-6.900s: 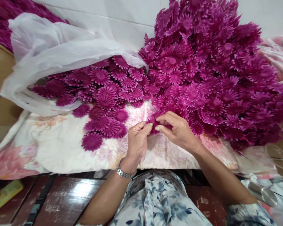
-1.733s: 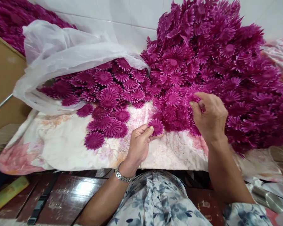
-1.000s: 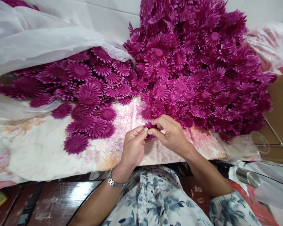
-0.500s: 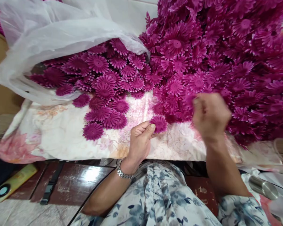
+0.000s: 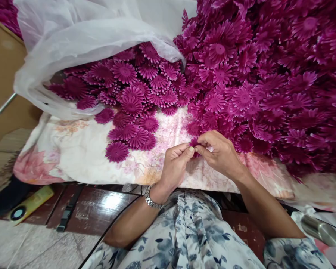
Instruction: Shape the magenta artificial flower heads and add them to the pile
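Observation:
Between my two hands is a magenta artificial flower [image 5: 195, 143], mostly covered by my fingers. My left hand [image 5: 177, 163] pinches its near left edge between thumb and forefinger. From the right, my right hand [image 5: 218, 151] has its thumb and forefinger closed on the same flower. Whether the right fingers hold a second piece is hidden. Loose flower heads [image 5: 130, 136] lie to the left of my hands on a floral cloth [image 5: 81, 157]. A large heap of the same flowers [image 5: 257, 86] rises just beyond and to the right of my right hand.
A translucent plastic bag [image 5: 95, 35] lies open at the back left, with flower heads spilling from its mouth. Cardboard [image 5: 5, 63] stands at the far left. A metal cylinder [image 5: 319, 228] lies at the lower right, and a yellow object [image 5: 32, 203] at the lower left.
My right hand has come in from the heap on the right to meet the flower in my left hand. The view has shifted slightly, while my left hand keeps its pinch.

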{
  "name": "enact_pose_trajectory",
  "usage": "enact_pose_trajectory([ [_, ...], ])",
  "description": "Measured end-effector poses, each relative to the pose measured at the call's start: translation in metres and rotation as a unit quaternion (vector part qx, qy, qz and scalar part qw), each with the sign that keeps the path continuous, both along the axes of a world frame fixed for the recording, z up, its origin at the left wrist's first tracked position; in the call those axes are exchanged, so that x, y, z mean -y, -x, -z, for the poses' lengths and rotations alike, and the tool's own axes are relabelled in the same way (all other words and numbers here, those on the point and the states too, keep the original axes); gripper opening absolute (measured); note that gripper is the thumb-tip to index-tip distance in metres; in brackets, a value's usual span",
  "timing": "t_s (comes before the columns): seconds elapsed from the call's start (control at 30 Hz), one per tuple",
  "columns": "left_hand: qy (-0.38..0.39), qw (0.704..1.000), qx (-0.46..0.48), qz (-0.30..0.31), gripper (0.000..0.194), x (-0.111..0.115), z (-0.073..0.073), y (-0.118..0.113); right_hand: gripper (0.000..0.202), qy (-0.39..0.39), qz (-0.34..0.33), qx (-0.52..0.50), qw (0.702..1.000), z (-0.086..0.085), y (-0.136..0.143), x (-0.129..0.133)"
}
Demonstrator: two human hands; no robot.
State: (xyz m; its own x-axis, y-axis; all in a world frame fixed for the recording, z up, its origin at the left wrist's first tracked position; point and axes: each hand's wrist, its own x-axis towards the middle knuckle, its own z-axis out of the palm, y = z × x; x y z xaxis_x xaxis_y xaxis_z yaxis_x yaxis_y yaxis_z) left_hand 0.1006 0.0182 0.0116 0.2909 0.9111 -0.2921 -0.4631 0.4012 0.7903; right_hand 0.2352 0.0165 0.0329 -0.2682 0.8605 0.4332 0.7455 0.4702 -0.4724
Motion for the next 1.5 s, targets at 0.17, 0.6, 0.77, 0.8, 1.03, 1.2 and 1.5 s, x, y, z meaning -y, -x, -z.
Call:
enact_pose_trajectory([
  [0.17,-0.014,0.999,-0.026,-0.021,0.03,0.001,0.004,0.003,0.01,-0.038,0.009,0.003,0.999,0.001,-0.006,-0.001],
  [0.6,0.055,0.996,0.062,-0.032,0.026,-0.004,-0.011,-0.001,0.01,-0.102,0.109,0.048,0.988,-0.033,-0.038,-0.002],
  [0.77,0.075,0.995,0.063,-0.013,0.024,-0.001,-0.007,0.0,0.009,0.018,-0.009,-0.021,1.0,-0.003,0.0,-0.002],
  [0.8,0.075,0.995,0.062,-0.01,0.024,0.0,-0.005,0.001,0.009,0.021,-0.019,-0.024,0.999,-0.002,0.0,-0.004],
  [1.03,0.038,0.998,0.043,-0.032,0.028,0.0,-0.006,0.006,0.011,-0.06,0.018,-0.025,0.998,-0.003,0.0,-0.002],
  [1.2,0.055,0.997,0.029,-0.053,0.026,-0.005,-0.01,0.012,0.006,-0.256,0.243,0.081,0.932,-0.03,-0.06,-0.02],
  [1.5,0.042,0.997,0.047,-0.034,0.021,-0.006,-0.011,0.001,0.013,-0.123,0.118,0.05,0.984,-0.039,-0.034,-0.007],
])
